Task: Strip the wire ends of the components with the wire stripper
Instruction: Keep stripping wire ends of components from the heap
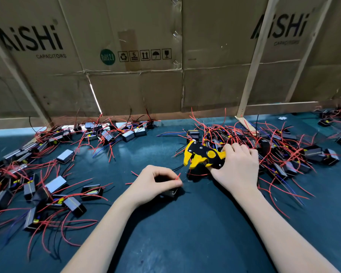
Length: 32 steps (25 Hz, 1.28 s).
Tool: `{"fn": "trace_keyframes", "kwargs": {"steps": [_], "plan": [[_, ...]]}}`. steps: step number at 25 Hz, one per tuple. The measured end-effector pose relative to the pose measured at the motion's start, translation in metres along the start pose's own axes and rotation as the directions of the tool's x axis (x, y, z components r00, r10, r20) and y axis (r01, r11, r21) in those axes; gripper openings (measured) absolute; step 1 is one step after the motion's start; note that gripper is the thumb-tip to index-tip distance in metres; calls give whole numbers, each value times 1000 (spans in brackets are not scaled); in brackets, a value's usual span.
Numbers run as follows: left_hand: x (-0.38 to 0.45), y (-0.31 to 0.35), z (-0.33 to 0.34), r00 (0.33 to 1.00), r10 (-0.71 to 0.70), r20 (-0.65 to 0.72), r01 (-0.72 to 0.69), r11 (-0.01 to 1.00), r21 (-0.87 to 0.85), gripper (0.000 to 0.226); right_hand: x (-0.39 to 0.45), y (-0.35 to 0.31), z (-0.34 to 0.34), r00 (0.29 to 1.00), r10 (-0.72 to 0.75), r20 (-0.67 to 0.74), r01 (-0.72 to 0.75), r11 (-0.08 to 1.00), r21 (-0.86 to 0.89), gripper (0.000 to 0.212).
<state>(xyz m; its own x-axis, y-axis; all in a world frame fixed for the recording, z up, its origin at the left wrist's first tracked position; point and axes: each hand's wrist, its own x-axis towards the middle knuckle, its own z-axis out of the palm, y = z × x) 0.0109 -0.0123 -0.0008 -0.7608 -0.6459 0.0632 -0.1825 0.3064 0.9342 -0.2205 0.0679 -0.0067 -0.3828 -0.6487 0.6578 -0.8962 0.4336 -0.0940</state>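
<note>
My right hand (pixel 237 166) grips the handles of the yellow and black wire stripper (pixel 202 155), whose jaws point left and stand apart just above the mat. My left hand (pixel 156 183) is curled over a small black component (pixel 170 192) on the mat and pinches its red wire (pixel 178 176), which points up toward the stripper's jaws. A short gap separates the wire's tip from the jaws. Most of the component is hidden under my fingers.
A pile of black components with red, blue and black wires (pixel 280 146) lies right of my right hand. More components (pixel 47 184) are scattered at the left and along the back (pixel 116 133). Cardboard walls (pixel 146 85) close off the green mat (pixel 175 233) behind.
</note>
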Motion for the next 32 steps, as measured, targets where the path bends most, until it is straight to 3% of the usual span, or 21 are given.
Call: {"fn": "trace_keyframes", "kwargs": {"steps": [3, 9, 14, 32], "plan": [[5, -3, 8, 978, -8, -206, 21, 998, 63, 10, -1, -1, 2, 1000, -25, -1, 25, 999, -26, 54], [7, -2, 18, 941, -49, -335, 52, 999, 0, 14, -2, -7, 1, 998, -19, 63, 22, 998, -51, 54], [6, 2, 18, 927, -70, -369, 26, 992, -124, 11, -2, -10, -1, 987, 29, 161, -8, 991, -132, 53], [8, 5, 24, 910, -114, -400, 103, 994, -47, 15, -3, -18, -7, 988, -2, 155, 14, 997, -76, 38]]}}
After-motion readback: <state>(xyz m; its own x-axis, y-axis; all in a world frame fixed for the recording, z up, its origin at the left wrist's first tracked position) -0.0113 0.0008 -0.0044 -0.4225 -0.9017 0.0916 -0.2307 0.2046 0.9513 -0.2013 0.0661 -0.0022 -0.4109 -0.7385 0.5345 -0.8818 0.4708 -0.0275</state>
